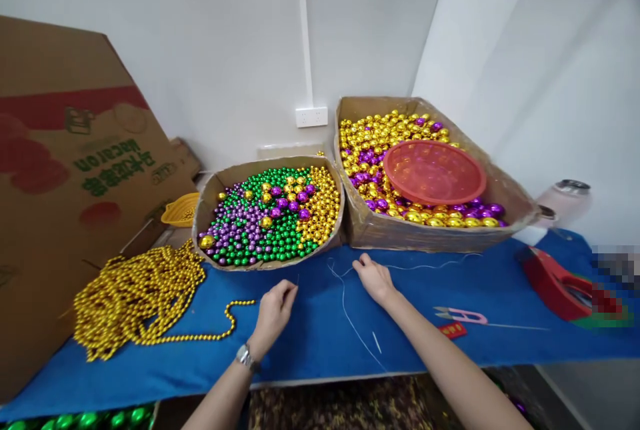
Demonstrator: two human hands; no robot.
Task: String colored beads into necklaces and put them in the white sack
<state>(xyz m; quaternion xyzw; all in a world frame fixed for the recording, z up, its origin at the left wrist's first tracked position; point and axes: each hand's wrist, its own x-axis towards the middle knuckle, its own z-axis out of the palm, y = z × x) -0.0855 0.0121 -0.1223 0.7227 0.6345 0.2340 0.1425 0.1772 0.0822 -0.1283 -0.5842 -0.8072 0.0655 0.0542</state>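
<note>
My left hand [274,313] is closed in a pinch on the blue cloth [310,337], holding what looks like a thin needle near the free end of a gold bead string [227,317]. That string leads left into a big heap of gold beads [135,297]. My right hand [374,279] rests just in front of the boxes, fingers pinched on a thin white thread [350,320] that trails over the cloth. Directly behind both hands stands a cardboard box of green, purple and gold beads [273,213].
A larger box of gold and purple balls [430,227] holds a red plastic basket [434,171]. Pink snips [463,315], a red tape dispenser [553,283] and a pink bottle [563,203] lie right. A cardboard sheet [65,183] leans left beside a yellow basket [183,210].
</note>
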